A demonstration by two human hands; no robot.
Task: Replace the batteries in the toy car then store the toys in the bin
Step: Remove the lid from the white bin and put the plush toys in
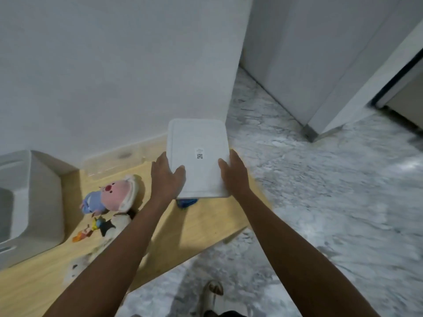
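Right now both hands hold the white lid (198, 156) above the table's (194, 225) far end: left hand (166, 177) on its left edge, right hand (233, 173) on its right, fingers wrapped under, thumbs on top. It looks like the bin-opening step. Something blue (186, 202), perhaps the toy car, peeks out beneath. Next: set the lid aside.

**Both Arms Extended, Hands in Two-Sided Grip**

Both bare forearms reach forward and converge slightly. The left hand (166, 177) clasps the left edge of a flat white rectangular plastic lid (198, 159), thumb on top. The right hand (234, 173) clasps the opposite edge in the same way. Wrists are straight, with the backs of both hands facing upward.
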